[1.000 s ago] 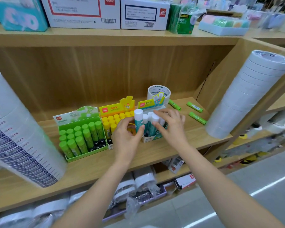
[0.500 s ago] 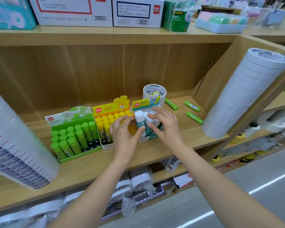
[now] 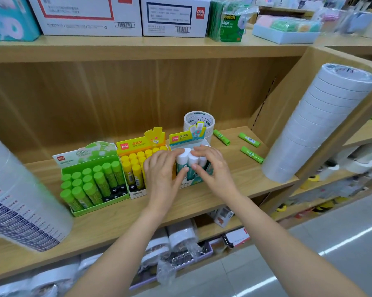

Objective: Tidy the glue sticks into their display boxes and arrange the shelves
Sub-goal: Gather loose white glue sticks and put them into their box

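Wooden shelf (image 3: 255, 179), stationery shop — left hand (image 3: 162, 175), right hand (image 3: 214, 168) pinch white-capped glue sticks (image 3: 184, 158) in teal display box (image 3: 186, 138)

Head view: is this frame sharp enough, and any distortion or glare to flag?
Head view: sharp at centre, where the left hand and right hand pinch the white-capped glue sticks; the edges smear: the left tape stack and top-right goods; wide-angle distortion seems to splay the right tape stack outward; even light, glare streaks on the floor.
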A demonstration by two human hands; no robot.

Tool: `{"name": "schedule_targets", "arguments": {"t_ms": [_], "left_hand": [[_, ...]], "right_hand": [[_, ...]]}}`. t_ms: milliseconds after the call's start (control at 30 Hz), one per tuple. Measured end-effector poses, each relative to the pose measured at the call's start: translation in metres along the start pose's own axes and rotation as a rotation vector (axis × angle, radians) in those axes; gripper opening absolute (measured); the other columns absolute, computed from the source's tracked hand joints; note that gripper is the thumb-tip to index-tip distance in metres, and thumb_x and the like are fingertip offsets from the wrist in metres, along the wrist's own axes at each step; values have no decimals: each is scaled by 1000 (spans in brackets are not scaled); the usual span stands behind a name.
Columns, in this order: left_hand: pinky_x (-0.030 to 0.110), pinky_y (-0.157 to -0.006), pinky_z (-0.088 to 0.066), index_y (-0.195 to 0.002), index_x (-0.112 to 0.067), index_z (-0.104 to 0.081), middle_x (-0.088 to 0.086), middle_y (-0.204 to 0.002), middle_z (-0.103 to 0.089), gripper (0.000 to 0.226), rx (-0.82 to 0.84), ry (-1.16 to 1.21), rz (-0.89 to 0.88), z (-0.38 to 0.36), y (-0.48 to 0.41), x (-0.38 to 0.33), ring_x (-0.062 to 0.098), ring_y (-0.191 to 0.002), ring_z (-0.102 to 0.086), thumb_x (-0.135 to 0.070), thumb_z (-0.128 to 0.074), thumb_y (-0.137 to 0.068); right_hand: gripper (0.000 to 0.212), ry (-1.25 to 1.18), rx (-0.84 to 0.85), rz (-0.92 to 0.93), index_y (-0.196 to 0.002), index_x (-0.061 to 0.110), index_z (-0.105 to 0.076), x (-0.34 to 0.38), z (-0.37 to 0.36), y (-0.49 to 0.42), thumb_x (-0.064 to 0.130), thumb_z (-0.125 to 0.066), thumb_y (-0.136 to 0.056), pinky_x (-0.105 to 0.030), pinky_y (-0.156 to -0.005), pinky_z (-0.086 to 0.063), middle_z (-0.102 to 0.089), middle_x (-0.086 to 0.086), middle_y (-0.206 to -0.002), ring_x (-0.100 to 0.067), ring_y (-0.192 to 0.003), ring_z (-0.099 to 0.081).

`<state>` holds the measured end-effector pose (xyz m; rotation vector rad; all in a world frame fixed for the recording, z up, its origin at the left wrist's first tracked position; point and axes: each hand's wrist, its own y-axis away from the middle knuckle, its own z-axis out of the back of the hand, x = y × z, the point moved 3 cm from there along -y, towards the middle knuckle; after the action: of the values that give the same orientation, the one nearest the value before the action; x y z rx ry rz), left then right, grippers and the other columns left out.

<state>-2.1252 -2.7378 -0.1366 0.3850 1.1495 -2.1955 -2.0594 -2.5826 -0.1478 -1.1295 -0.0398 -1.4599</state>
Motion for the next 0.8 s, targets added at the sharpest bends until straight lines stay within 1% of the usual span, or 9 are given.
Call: {"name": "schedule_targets", "arguments": {"t_ms": [100, 167, 367, 500, 633, 667, 733, 800], "left_hand": [[29, -87, -27, -115, -23, -64, -8, -103, -66, 38, -18, -1, 4, 3, -5, 4, 17, -103, -53, -31, -78, -81], [29, -87, -27, -113, -22, -66, -8, -102, -67, 38, -10, -12, -29, 3, -7, 3, 18, -103, -55, -28, -80, -78], [30, -86, -28, -105, -19, -68, -7, -97, -68, 32, 10, -39, -82, 4, -11, 4, 20, -99, -58, -29, -79, -77], [29, -84, -29, -99, -17, -68, -7, -95, -69, 31, 18, -12, -76, 3, -12, 2, 20, -96, -59, -27, -82, -73], [33, -79, -31, -91, -16, -65, -6, -90, -67, 32, -23, 9, -53, 3, -11, 2, 20, -91, -55, -31, -81, -68], [34, -77, -32, -90, -15, -64, -5, -89, -66, 34, -31, -2, -29, 2, -11, 3, 21, -90, -54, -31, -83, -67], [37, -77, -34, -91, -16, -62, -4, -88, -65, 39, 5, -72, -5, -2, -10, 2, 25, -92, -53, -29, -87, -64], [37, -78, -34, -94, -16, -61, -2, -92, -64, 41, 46, -157, -41, -7, -6, 1, 28, -97, -51, -28, -88, -65]], "right_hand": [[29, 2, 2, -6, -118, 18, -63, 0, -1, 1, 31, -59, -92, -41, -105, -40, -62, 4, -123, -15, -128, -47], [29, 0, 5, -8, -119, 18, -62, 0, -1, 1, 31, -59, -93, -42, -105, -39, -62, 3, -124, -15, -129, -47], [31, 0, 21, -19, -121, 17, -61, -1, 0, 1, 31, -58, -93, -47, -106, -39, -61, 4, -126, -16, -131, -46], [31, 0, 20, -28, -122, 18, -61, -2, -1, 1, 31, -58, -93, -49, -105, -39, -61, 5, -127, -16, -131, -46], [31, -4, 17, -26, -122, 19, -61, -1, -1, 1, 30, -59, -93, -50, -104, -39, -61, 5, -126, -15, -131, -46], [31, -5, 15, -27, -121, 19, -61, -1, -1, 1, 30, -59, -93, -50, -104, -39, -61, 5, -126, -15, -130, -46], [31, -8, 10, -26, -122, 19, -61, -1, -1, 1, 30, -59, -93, -50, -104, -39, -61, 5, -126, -15, -131, -46], [30, -10, 8, -21, -122, 20, -60, -1, -1, 1, 28, -59, -93, -50, -105, -39, -61, 5, -126, -14, -131, -46]]}}
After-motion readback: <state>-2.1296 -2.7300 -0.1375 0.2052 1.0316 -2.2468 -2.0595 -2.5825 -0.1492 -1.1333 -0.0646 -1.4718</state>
